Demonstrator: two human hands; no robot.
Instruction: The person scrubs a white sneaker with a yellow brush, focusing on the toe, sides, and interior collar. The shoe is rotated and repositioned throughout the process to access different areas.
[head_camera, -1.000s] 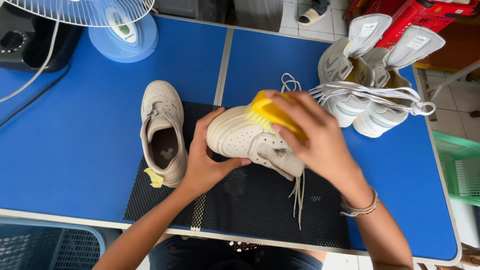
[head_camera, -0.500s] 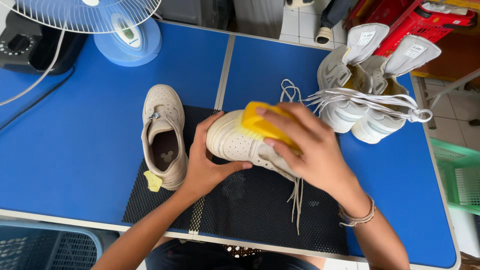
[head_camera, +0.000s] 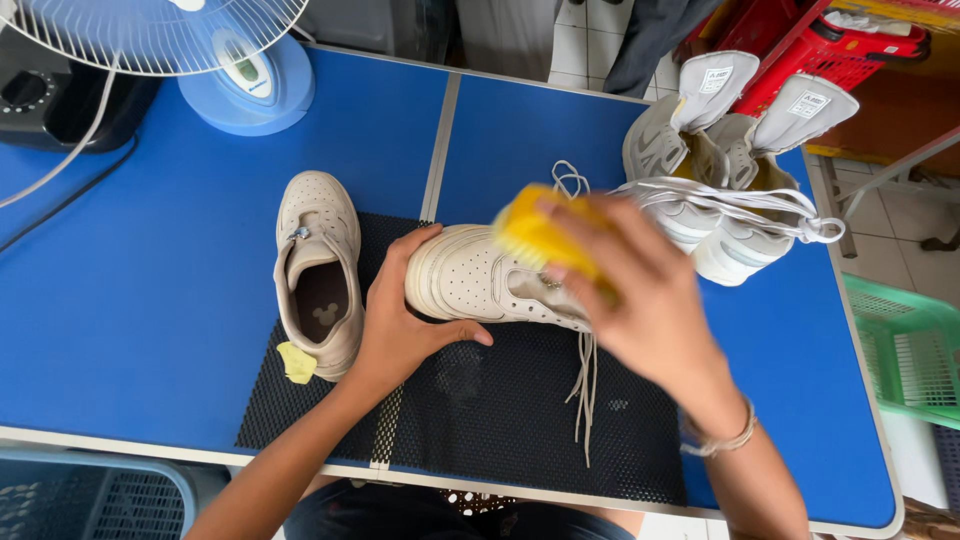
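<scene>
Two hands on one cream sneaker (head_camera: 480, 285), lying on its side at mat (head_camera: 500, 420) centre, long axis running nine to three o'clock, toe toward nine. Left hand (head_camera: 405, 320) clamped over the toe end, thumb beneath. Right hand (head_camera: 640, 290) closed around a yellow brush (head_camera: 535, 235), pressed on the upper from three o'clock, nearer the laces (head_camera: 583, 385). Brush bristles hidden under blurred fingers; heel end covered too. Second sneaker (head_camera: 318, 270) upright at nine o'clock; grey pair (head_camera: 715, 170) at one o'clock; fan (head_camera: 240, 70) partly cut off at eleven.
</scene>
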